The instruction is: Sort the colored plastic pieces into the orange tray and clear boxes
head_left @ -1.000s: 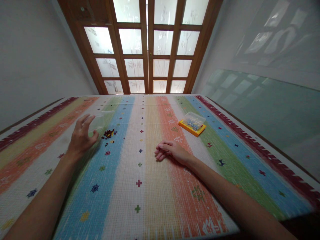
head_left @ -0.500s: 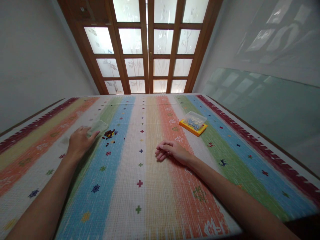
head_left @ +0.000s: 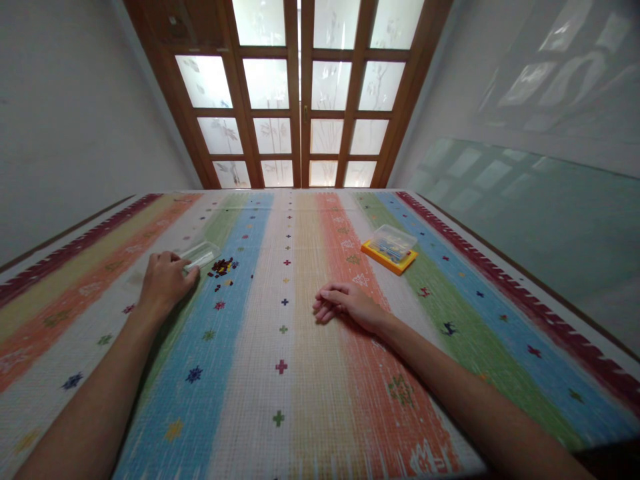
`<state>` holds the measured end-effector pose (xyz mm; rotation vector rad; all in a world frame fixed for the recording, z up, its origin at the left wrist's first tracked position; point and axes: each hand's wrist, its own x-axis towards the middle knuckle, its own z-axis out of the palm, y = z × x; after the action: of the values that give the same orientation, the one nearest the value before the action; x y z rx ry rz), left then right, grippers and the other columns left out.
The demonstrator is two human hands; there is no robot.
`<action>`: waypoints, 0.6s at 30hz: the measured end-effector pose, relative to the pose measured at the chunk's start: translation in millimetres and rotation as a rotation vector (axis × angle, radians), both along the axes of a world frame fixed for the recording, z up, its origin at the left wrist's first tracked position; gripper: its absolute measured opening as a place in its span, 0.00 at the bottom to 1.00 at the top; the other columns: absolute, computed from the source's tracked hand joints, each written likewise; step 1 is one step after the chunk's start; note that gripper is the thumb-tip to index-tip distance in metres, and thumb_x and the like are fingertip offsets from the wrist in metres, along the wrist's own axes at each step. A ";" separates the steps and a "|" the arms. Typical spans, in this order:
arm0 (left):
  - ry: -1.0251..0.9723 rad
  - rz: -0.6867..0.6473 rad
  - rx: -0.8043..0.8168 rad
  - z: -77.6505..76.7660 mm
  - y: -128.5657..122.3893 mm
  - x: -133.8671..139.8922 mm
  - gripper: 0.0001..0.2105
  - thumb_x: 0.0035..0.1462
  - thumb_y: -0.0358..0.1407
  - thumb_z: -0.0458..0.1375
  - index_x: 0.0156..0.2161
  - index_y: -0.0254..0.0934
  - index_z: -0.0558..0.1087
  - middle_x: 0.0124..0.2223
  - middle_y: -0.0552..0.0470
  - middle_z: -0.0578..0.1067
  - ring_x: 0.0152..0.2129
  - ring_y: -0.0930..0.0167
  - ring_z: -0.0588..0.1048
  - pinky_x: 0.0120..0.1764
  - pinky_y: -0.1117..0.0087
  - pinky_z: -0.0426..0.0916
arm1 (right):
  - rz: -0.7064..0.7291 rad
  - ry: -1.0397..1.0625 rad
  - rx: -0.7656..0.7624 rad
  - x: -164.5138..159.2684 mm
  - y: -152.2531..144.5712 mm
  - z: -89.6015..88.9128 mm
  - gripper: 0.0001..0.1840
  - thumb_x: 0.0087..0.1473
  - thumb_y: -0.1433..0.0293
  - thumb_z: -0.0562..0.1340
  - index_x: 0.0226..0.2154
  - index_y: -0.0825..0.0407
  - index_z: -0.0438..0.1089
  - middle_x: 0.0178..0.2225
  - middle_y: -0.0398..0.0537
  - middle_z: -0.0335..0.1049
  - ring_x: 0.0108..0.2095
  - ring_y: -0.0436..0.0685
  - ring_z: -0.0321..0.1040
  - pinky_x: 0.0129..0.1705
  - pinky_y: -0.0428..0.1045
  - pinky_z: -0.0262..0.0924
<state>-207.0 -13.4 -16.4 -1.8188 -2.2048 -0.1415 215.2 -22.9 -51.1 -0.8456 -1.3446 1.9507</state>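
On the left, my left hand (head_left: 169,279) is closed on the near edge of a clear plastic box (head_left: 203,255), thumb on the near right and fingers over the edge. The box looks slightly tilted, and my fingers hide part of it. Just right of the box lies a small pile of dark red, brown and yellow pieces (head_left: 223,267), too small to name. Some loose bits are scattered beside the pile. My right hand (head_left: 345,303) rests on the tablecloth right of the middle, palm turned inward, fingers loosely bent and holding nothing.
A yellow-orange case with a clear lid (head_left: 390,248) sits at the back right, with thin blue items inside. The striped tablecloth (head_left: 260,373) covers the table. Walls stand at both sides, and wooden doors with glass panes (head_left: 300,113) are beyond the far edge.
My left hand has drawn its fingers in on the clear plastic box, which now looks more tilted. My right hand keeps its pose. The view has shifted slightly.
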 end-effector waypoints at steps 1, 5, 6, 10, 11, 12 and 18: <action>0.002 -0.005 -0.005 0.0 0.2 0.1 0.25 0.62 0.44 0.50 0.48 0.26 0.82 0.51 0.32 0.78 0.51 0.51 0.71 0.57 0.56 0.64 | -0.003 0.001 -0.001 -0.1 -0.3 0.3 0.22 0.49 0.53 0.75 0.33 0.54 0.74 0.34 0.51 0.80 0.30 0.56 0.80 0.36 0.51 0.75; 0.002 -0.029 -0.050 -0.3 0.7 -0.7 0.23 0.63 0.40 0.48 0.45 0.27 0.82 0.44 0.34 0.81 0.45 0.53 0.73 0.54 0.57 0.66 | -0.011 0.000 -0.004 -0.3 -0.8 1.3 0.22 0.48 0.53 0.75 0.32 0.54 0.74 0.33 0.52 0.80 0.30 0.56 0.80 0.36 0.51 0.75; 0.003 -0.031 -0.055 -0.3 0.7 -0.9 0.23 0.63 0.40 0.48 0.45 0.28 0.82 0.43 0.35 0.81 0.44 0.54 0.74 0.54 0.57 0.66 | -0.012 -0.002 -0.003 -0.3 -0.8 1.4 0.22 0.48 0.53 0.75 0.32 0.54 0.74 0.33 0.52 0.80 0.30 0.56 0.80 0.36 0.51 0.75; 0.005 -0.032 -0.057 -0.6 0.6 -0.8 0.24 0.64 0.40 0.47 0.46 0.26 0.81 0.43 0.35 0.81 0.44 0.54 0.74 0.54 0.57 0.66 | -0.007 -0.006 0.000 -0.2 -0.5 1.2 0.22 0.49 0.54 0.75 0.33 0.54 0.74 0.33 0.51 0.80 0.31 0.55 0.80 0.36 0.50 0.75; 0.005 -0.033 -0.057 -0.7 0.5 -0.7 0.24 0.64 0.40 0.47 0.46 0.26 0.81 0.43 0.34 0.81 0.43 0.54 0.74 0.54 0.56 0.66 | -0.005 -0.006 0.000 -0.2 -0.4 1.1 0.21 0.49 0.54 0.75 0.33 0.54 0.74 0.33 0.51 0.80 0.31 0.55 0.80 0.36 0.50 0.75; 0.003 -0.034 -0.057 -0.8 0.3 -0.7 0.24 0.64 0.40 0.46 0.46 0.26 0.81 0.43 0.34 0.81 0.43 0.53 0.74 0.54 0.56 0.67 | -0.003 -0.007 0.001 -0.2 -0.3 0.9 0.21 0.49 0.54 0.75 0.33 0.54 0.74 0.33 0.51 0.80 0.31 0.55 0.80 0.37 0.50 0.75; -0.033 -0.036 -0.029 -2.6 -0.5 -5.2 0.24 0.62 0.37 0.46 0.48 0.24 0.79 0.45 0.32 0.82 0.44 0.52 0.75 0.55 0.54 0.67 | 0.000 -0.005 0.005 -0.2 -0.6 0.0 0.21 0.50 0.54 0.74 0.33 0.54 0.73 0.33 0.51 0.80 0.31 0.55 0.80 0.37 0.51 0.75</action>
<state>-212.2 -13.9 -19.0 -1.8850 -2.2087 -0.1489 215.0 -23.5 -51.1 -0.8489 -1.3522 1.9459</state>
